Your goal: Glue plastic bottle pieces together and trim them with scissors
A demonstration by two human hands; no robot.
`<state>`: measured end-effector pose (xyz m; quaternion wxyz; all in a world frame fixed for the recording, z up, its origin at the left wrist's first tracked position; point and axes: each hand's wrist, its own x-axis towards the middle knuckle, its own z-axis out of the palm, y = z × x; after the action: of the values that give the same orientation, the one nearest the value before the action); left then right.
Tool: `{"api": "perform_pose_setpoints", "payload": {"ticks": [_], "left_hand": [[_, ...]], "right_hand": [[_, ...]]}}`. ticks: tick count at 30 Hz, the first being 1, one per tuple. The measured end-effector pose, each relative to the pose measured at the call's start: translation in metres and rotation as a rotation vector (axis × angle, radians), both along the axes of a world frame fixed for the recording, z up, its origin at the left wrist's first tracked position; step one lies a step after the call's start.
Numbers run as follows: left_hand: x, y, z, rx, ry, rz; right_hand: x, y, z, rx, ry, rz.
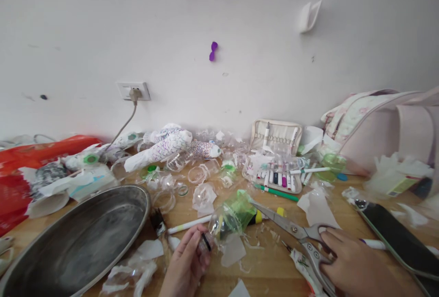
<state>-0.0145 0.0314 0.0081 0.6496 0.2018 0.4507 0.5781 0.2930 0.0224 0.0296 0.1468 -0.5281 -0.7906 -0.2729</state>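
Note:
In the head view my left hand is closed around the narrow end of a cut plastic bottle, near a black band. The bottle's rounded part is clear, with green film or plastic at its far end. I cannot tell whether the green is part of the bottle. My right hand grips large metal scissors by the handles. Their blades point left, and the tip lies near the green part. A paintbrush lies left of my left hand, and a white tube is under the scissors.
A big oval metal pan takes up the left front. Behind lie white paper fish, plastic scraps and a marker case. A dark phone rests at right, before a pink bag. A red bag is at left.

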Motion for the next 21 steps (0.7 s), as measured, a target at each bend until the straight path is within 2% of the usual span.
{"api": "perform_pose_setpoints", "payload": {"ticks": [4,7,10,15,19,21], "left_hand": [[0.001,0.001,-0.006,0.023,0.006,-0.063],[0.003,0.002,-0.011,0.035,0.021,-0.101],[0.006,-0.001,-0.014,0.057,0.068,-0.138],[0.011,-0.01,-0.018,0.117,0.111,-0.101],[0.008,-0.012,-0.022,0.152,0.022,-0.158],[0.006,-0.012,-0.022,0.177,-0.011,-0.197]], "right_hand": [[0.015,0.002,-0.005,-0.015,-0.11,-0.008],[0.02,0.003,-0.001,-0.026,-0.13,-0.06],[0.018,0.003,0.011,-0.029,-0.141,-0.025],[0.016,-0.001,0.035,-0.051,-0.192,0.03],[0.019,-0.002,0.045,-0.163,-0.155,-0.036],[0.019,-0.001,0.048,-0.289,-0.12,-0.091]]}}
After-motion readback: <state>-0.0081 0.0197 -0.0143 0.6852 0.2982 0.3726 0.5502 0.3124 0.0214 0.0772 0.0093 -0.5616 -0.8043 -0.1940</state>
